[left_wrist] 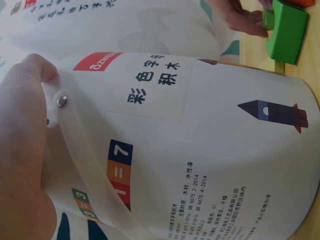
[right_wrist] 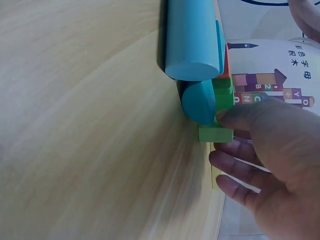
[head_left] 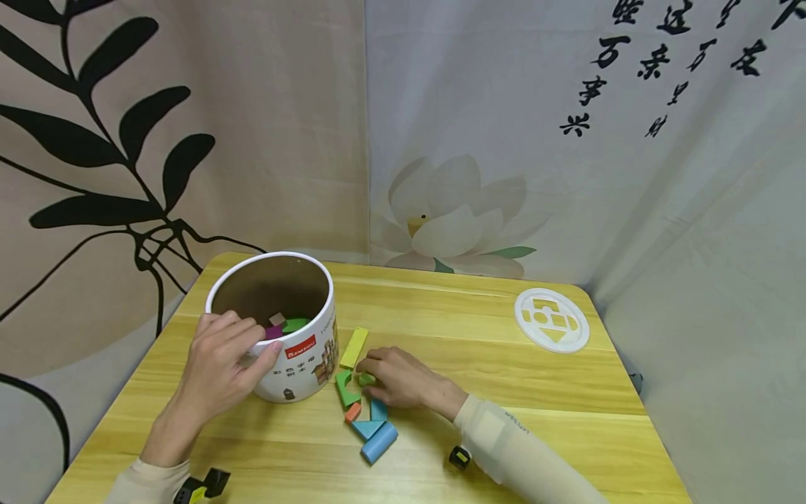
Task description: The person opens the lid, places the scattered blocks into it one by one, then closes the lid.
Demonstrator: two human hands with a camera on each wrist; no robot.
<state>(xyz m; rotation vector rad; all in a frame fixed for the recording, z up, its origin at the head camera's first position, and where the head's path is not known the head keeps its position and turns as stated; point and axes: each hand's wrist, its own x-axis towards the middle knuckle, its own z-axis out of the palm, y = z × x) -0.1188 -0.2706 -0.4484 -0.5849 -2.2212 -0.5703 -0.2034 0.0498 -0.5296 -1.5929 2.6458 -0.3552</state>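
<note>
My left hand [head_left: 217, 367] grips the near rim of a white bucket [head_left: 296, 374], thumb outside and fingers over the edge. Inside the bucket lie several blocks, among them a green one [head_left: 294, 325] and a purple one [head_left: 273, 333]. Right of it my right hand [head_left: 403, 378] pinches a small green block [right_wrist: 216, 134] between thumb and fingers, low over the table. Beside that hand lie a yellow block [head_left: 355, 348], a green arch block [head_left: 344, 389], an orange block [head_left: 353, 412], a blue triangle block [head_left: 366, 428] and a blue cylinder [head_left: 380, 443].
A white round plate with cut-out shapes [head_left: 524, 323] lies at the back right of the wooden table [head_left: 453, 315]. Printed curtains [head_left: 478, 84] hang behind the table's far edge. The bucket's white strap [left_wrist: 85, 150] hangs along its side.
</note>
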